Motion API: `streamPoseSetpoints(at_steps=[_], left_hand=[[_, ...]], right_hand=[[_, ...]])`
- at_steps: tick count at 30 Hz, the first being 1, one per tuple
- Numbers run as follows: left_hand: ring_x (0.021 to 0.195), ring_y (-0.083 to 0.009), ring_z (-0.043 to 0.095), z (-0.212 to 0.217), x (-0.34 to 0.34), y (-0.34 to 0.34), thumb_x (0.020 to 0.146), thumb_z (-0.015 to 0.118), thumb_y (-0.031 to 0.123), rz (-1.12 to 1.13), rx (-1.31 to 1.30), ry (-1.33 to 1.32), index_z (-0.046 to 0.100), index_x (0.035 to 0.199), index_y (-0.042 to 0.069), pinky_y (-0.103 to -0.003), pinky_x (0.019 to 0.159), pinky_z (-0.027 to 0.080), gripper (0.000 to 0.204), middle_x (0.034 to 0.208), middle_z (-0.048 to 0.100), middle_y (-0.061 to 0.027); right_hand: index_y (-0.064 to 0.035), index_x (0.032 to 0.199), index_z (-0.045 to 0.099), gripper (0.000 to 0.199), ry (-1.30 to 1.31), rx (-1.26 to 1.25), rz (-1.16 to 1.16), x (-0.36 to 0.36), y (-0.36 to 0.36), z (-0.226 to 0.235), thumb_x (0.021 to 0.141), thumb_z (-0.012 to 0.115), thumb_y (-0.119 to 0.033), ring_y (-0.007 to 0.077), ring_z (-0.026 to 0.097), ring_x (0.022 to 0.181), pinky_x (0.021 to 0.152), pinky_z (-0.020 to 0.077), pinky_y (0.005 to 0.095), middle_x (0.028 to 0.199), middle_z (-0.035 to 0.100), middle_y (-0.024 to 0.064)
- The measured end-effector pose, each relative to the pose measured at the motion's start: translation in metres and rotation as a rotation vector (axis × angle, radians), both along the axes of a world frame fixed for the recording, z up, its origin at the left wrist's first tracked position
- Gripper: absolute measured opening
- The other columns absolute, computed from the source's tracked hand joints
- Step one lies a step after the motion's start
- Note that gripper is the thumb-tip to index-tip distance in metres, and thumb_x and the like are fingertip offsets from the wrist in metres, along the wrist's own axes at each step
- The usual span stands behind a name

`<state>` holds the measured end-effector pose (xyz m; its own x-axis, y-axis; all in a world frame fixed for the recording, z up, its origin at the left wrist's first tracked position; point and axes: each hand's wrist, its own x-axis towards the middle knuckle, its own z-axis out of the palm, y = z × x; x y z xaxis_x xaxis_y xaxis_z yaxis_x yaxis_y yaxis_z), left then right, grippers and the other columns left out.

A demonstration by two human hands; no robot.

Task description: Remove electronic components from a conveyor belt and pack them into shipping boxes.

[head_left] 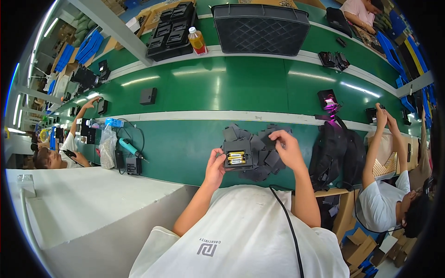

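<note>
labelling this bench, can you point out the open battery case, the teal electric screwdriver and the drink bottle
Open battery case (238,146): head view, upper part of its face.
Teal electric screwdriver (129,146): head view, middle of the handle.
Drink bottle (198,43): head view, labelled side.

Green workbenches (185,95) lined with workers (381,206) show a factory workshop

Yellow-and-black batteries (236,158), dark-grey case (238,146)
</note>
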<state>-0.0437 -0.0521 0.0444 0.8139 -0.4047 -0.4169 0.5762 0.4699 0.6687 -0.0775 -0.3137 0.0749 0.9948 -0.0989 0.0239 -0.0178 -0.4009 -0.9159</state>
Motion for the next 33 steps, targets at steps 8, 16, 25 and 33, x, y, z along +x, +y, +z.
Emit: streamPoseSetpoints(at_steps=[8, 16, 25, 33], left_hand=[[0.068, -0.0051, 0.045, 0.001, -0.004, -0.015, 0.098, 0.051, 0.015, -0.123, 0.021, -0.003, 0.044, 0.106, 0.012, -0.018, 0.059, 0.040, 0.011, 0.089, 0.048, 0.0009], [0.072, -0.0060, 0.047, 0.039, -0.006, -0.021, 0.098, 0.050, 0.012, -0.215, -0.023, -0.056, 0.041, 0.108, 0.011, -0.020, 0.064, 0.044, 0.014, 0.091, 0.048, 0.0002], [0.072, -0.0060, 0.045, 0.043, -0.013, -0.026, 0.094, 0.056, 0.008, -0.200, 0.068, -0.235, 0.040, 0.107, 0.011, -0.019, 0.067, 0.041, 0.021, 0.091, 0.048, 0.0007], [0.067, -0.0033, 0.041, 0.035, -0.013, -0.026, 0.089, 0.061, 0.002, -0.053, -0.024, -0.023, 0.043, 0.096, 0.012, -0.017, 0.061, 0.033, 0.021, 0.083, 0.046, 0.0034]], right_hand=[[-0.0046, 0.085, 0.062, 0.021, -0.047, 0.193, 0.115, -0.025, 0.041, 0.051, 0.068, 0.072, 0.002, 0.0206, 0.053, 0.098, 0.084, 0.0435, 0.0306, 0.103, 0.060, 0.0041], [-0.0053, 0.090, 0.069, 0.024, -0.237, 0.134, 0.270, -0.021, 0.044, 0.043, 0.066, 0.075, -0.001, 0.0209, 0.054, 0.102, 0.089, 0.0451, 0.0326, 0.103, 0.065, 0.0041], [-0.0074, 0.129, 0.052, 0.056, -0.265, 0.053, 0.098, -0.021, 0.053, 0.037, 0.076, 0.070, -0.002, 0.0237, 0.050, 0.117, 0.102, 0.0396, 0.0349, 0.128, 0.057, 0.0096], [-0.0087, 0.151, 0.017, 0.077, 0.103, 0.521, 0.027, -0.034, 0.059, 0.020, 0.089, 0.063, -0.012, 0.0239, 0.049, 0.119, 0.103, 0.0377, 0.0358, 0.139, 0.047, 0.0160]])
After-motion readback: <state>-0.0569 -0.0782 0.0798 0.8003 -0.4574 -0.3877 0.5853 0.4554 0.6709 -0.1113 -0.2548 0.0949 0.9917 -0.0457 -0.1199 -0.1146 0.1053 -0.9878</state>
